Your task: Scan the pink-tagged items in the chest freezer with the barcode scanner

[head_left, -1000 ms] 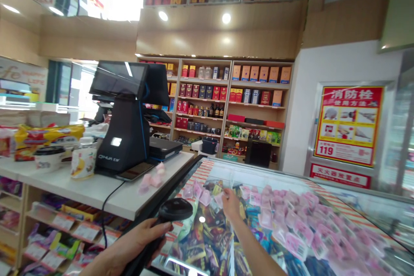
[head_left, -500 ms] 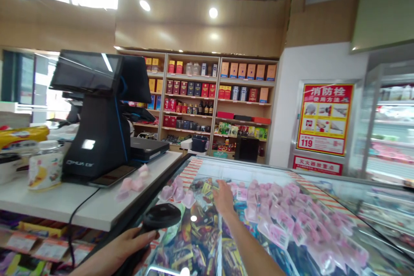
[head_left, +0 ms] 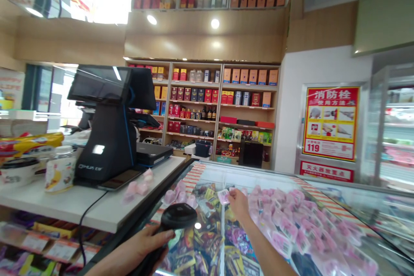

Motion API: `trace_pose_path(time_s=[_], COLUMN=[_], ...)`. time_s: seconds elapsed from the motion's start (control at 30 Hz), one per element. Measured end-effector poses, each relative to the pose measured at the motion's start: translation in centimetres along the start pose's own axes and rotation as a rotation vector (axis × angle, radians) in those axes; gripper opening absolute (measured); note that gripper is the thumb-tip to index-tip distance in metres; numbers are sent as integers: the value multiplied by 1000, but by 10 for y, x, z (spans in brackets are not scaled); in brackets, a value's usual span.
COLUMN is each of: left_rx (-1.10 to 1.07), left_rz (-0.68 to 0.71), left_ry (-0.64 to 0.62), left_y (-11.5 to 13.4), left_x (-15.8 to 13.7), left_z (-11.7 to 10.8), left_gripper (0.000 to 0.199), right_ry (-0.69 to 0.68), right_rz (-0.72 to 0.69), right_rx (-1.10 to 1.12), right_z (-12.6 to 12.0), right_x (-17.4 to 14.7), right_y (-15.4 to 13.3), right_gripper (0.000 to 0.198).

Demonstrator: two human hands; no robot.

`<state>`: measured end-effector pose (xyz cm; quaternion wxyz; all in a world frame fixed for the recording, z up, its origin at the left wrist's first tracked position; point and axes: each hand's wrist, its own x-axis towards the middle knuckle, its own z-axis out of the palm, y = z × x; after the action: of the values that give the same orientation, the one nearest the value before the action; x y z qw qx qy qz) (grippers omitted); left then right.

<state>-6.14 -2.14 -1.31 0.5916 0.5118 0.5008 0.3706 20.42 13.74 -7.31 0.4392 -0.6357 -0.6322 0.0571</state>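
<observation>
My left hand is wrapped round the handle of a black barcode scanner, its head pointing right over the glass top. Farther out, my right hand pinches a small pink package with a white barcode label; what kind of goods it holds is too small to tell. To the right of that hand a big spread of similar pink packages lies on the glass-topped case. A few more pink packages lie beyond the scanner.
On the white counter at left stand a black point-of-sale terminal, a jar and a lidded cup. Pink packages lie by the counter's edge. A black cable hangs in front. Stocked shelves line the back.
My right hand has moved right from the near side of the pink spread's left edge and now holds a pink package up by its label. The scanner has shifted slightly right in view.
</observation>
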Motion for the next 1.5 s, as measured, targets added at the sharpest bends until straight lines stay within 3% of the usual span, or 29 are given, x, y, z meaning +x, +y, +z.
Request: trace_pose_path(time_s=[0.1, 0.23, 0.7, 1.0, 1.17, 1.3, 1.5], left_rx=[3, -7, -16, -87, -73, -65, -90], left_rz=[11, -6, 7, 98, -7, -5, -8], left_ry=[-55, -27, 2, -53, 33, 39, 100], left_y=[4, 2, -7, -3, -16, -22, -19], left_x=[-3, -6, -5, -7, -5, -7, -12], left_z=[3, 3, -10, 9, -15, -37, -42], left_gripper=[41, 40, 40, 33, 40, 43, 44], right_ry=[25, 16, 1, -4, -15, -41, -104], right_rz=[38, 79, 21, -9, -40, 2, 1], right_rx=[119, 142, 156, 152, 17, -40, 43], right_z=[13, 21, 31, 37, 38, 44, 71], right_x=[-7, -16, -31, -37, -35, -34, -26], right_y=[-9, -20, -40, -43, -38, -41, -57], right_gripper=[12, 14, 17, 11, 11, 14, 17])
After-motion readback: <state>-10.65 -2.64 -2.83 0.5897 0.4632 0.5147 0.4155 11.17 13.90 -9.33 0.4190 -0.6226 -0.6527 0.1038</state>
